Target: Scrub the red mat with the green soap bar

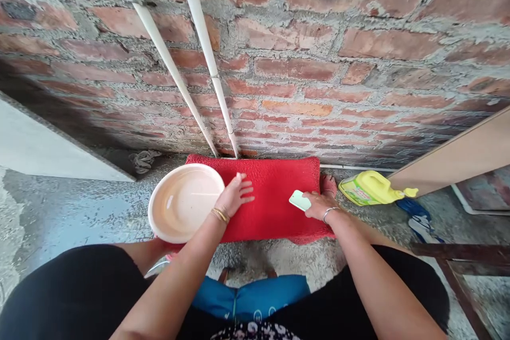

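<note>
A red textured mat or cloth (265,207) lies spread over a low, flat surface by the wall. Over its left part my left hand (236,195) is held out with fingers apart and nothing in it, right beside the rim of a pale round basin (153,210). Water seems to stand in the basin. In my right hand (319,205), over the mat's right side, is a flat pale-green block (298,200) with rounded corners and a small dark spot near one end. I cannot make out its kind, and my fingers cover its right end.
A yellow jug (368,188) lies tilted on the floor at the right, with blue-and-white slippers (420,220) near it. Two white pipes (203,37) run down the brick wall (298,69). Panels stand on both sides. A crumpled rag (144,160) lies behind the basin.
</note>
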A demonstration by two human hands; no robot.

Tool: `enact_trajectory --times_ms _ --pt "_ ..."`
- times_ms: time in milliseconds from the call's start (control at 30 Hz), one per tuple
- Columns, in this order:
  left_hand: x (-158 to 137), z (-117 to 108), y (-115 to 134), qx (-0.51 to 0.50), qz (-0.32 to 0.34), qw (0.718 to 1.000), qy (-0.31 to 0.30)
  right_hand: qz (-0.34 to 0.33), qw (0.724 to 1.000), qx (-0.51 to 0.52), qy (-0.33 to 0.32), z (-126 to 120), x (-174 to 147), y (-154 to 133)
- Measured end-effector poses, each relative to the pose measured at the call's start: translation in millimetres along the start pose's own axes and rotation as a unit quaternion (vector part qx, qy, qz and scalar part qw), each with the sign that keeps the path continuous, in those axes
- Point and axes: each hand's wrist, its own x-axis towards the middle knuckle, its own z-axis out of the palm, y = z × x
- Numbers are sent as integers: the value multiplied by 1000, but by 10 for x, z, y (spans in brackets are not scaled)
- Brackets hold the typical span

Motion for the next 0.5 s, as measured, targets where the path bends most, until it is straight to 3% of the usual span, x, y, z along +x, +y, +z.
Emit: enact_trajectory --times_ms 133,233,333,400,500 --pt "101 -114 -511 160 -123 978 53 9 998 -48 49 -375 306 -64" --pt "100 -227 -812 224 -170 959 44 -22 996 -55 67 -552 605 -246" --pt "92 -359 -1031 281 -203 935 80 -39 995 -56 73 -611 896 -349" --pt "106 -434 -1139 314 -200 922 110 -37 995 -62 69 -603 1028 -256" --pt "155 -494 -1265 354 -165 913 117 -8 996 -68 51 -571 1048 164"
